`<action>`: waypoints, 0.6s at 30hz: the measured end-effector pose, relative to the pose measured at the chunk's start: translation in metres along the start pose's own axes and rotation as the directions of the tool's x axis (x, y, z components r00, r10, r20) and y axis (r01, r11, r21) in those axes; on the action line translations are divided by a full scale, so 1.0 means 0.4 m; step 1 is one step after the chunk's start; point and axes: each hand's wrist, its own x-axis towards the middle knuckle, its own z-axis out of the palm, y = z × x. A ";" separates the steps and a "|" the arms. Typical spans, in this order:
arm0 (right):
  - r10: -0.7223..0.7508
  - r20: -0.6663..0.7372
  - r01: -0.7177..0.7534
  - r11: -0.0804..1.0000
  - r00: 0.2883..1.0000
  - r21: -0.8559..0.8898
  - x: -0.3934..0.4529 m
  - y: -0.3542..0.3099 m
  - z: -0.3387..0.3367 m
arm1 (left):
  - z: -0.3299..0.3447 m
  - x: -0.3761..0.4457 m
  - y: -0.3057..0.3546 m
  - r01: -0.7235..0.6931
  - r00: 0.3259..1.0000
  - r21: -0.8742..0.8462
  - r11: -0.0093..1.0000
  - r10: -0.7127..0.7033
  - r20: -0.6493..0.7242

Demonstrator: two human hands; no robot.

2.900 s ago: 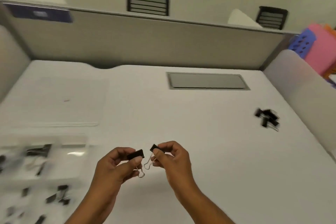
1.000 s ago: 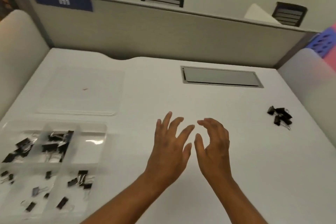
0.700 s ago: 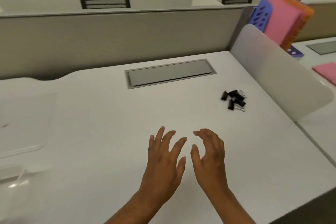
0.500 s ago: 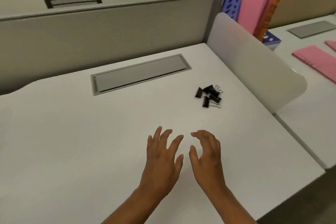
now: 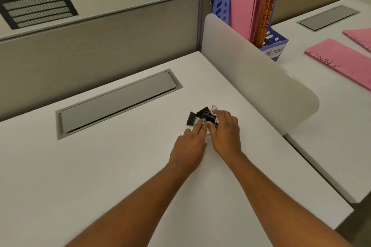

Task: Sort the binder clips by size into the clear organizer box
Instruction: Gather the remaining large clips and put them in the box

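My left hand (image 5: 187,149) and right hand (image 5: 225,133) meet at the clips (image 5: 201,117) piled on the surface (image 5: 100,176), fingers (image 5: 198,126) curled in to gather them; whether any clip is pinched, I cannot tell.

Both hands (image 5: 208,136) reach the binder clips (image 5: 197,117) — white desk (image 5: 100,166).

- Both my forearms reach forward, converging.
- My left hand (image 5: 188,146): palm down, fingers extended.
- My right hand (image 5: 225,132): palm down, fingers curled; grip cannot be told.
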 end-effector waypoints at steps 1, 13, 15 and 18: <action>-0.004 0.015 0.004 1.000 1.000 -0.020 0.021 0.006 0.008 | 0.009 0.017 -0.004 0.000 1.000 0.026 1.000 -0.001 0.030; -0.083 -0.087 0.092 0.990 0.993 0.106 0.024 0.035 0.046 | 0.022 -0.008 -0.053 0.042 0.997 -0.263 0.964 -0.059 -0.055; -0.051 -0.104 0.071 0.977 0.993 0.201 0.019 0.023 0.032 | 0.003 -0.048 -0.052 0.100 0.988 -0.425 0.900 -0.139 -0.063; 0.074 -0.164 -0.001 0.914 0.984 0.407 -0.005 -0.020 -0.016 | -0.037 -0.115 -0.047 0.207 0.944 -0.746 0.633 -0.330 -0.018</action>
